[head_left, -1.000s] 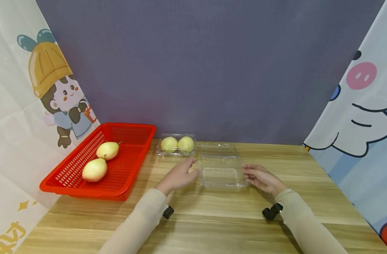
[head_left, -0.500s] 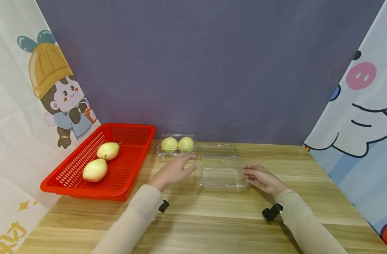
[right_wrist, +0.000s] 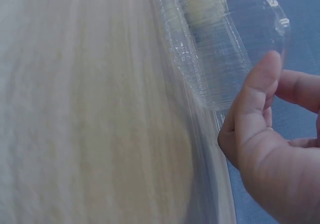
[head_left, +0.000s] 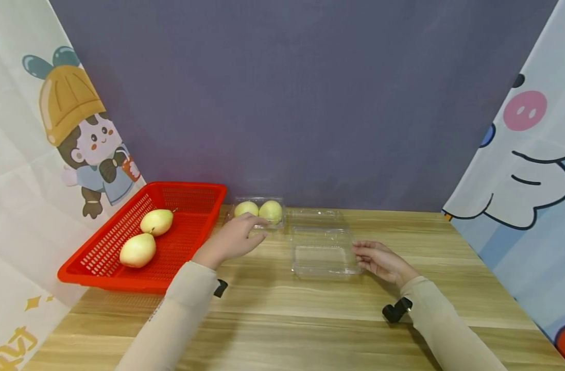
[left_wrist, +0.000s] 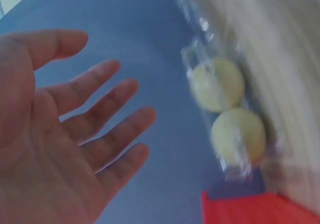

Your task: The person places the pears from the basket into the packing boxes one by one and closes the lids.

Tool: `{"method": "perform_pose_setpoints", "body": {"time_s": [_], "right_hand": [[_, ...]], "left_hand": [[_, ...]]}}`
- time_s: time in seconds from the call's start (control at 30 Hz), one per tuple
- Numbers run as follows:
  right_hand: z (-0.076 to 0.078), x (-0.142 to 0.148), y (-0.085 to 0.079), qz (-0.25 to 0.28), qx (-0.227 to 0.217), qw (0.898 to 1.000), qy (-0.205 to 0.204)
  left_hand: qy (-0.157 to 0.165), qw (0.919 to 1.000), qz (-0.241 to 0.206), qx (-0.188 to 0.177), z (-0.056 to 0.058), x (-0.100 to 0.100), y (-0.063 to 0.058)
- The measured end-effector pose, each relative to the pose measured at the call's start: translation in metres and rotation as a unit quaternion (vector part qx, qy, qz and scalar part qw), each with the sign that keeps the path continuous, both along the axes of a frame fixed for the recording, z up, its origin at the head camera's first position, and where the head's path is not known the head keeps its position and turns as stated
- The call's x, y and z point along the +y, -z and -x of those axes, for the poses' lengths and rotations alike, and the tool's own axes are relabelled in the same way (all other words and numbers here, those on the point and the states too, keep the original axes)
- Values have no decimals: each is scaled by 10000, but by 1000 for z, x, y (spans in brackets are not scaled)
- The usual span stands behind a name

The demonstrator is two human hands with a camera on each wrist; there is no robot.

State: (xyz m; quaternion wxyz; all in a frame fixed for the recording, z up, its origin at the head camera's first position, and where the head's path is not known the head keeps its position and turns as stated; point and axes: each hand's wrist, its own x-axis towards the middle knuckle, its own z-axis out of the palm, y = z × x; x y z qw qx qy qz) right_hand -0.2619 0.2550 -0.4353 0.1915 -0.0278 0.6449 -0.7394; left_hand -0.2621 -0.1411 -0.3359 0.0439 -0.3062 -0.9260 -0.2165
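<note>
My left hand (head_left: 233, 238) hangs in the air between the red basket and the clear box, holding nothing. In the left wrist view its fingers (left_wrist: 117, 101) are spread and nearly straight. My right hand (head_left: 381, 262) pinches the right edge of an open, clear plastic clamshell box (head_left: 324, 257) on the table. The right wrist view shows thumb and forefinger meeting at the box's rim (right_wrist: 282, 31). Two pale yellow pears (head_left: 138, 250) (head_left: 157, 222) lie in the red plastic basket (head_left: 189, 257) on the left.
Behind my left hand, a second clear box (head_left: 282, 216) holds two yellow fruits (head_left: 270, 212), one partly covered by the hand. It stands by the grey-blue backdrop (head_left: 310, 103). The wooden table (head_left: 301, 319) reaches printed curtains on both sides.
My left hand has moved left, away from the open clamshell box and toward the basket. My right hand and the box have stayed in place.
</note>
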Motion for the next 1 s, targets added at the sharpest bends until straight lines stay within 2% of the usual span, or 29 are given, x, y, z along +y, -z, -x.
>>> {"method": "perform_pose_setpoints", "body": {"time_s": [0.13, 0.27, 0.47, 0.67, 1.0], "right_hand": [[0, 0, -1, -2, -9, 10000, 12], [-1, 0, -2, -10, 7, 10000, -8], [0, -1, -1, 12, 1, 10000, -56], [1, 0, 0, 16, -62, 10000, 27], [2, 1, 1, -19, -62, 10000, 26]], "left_hand": [[-115, 9998, 64, -119, 0, -14, -13], [-208, 9997, 93, -79, 1, -27, -23], [-406, 9987, 275, 117, -1, -46, -32], [-805, 9958, 447, 20, -4, -62, -42], [-1239, 9880, 890, -238, -1, -90, -55]]}}
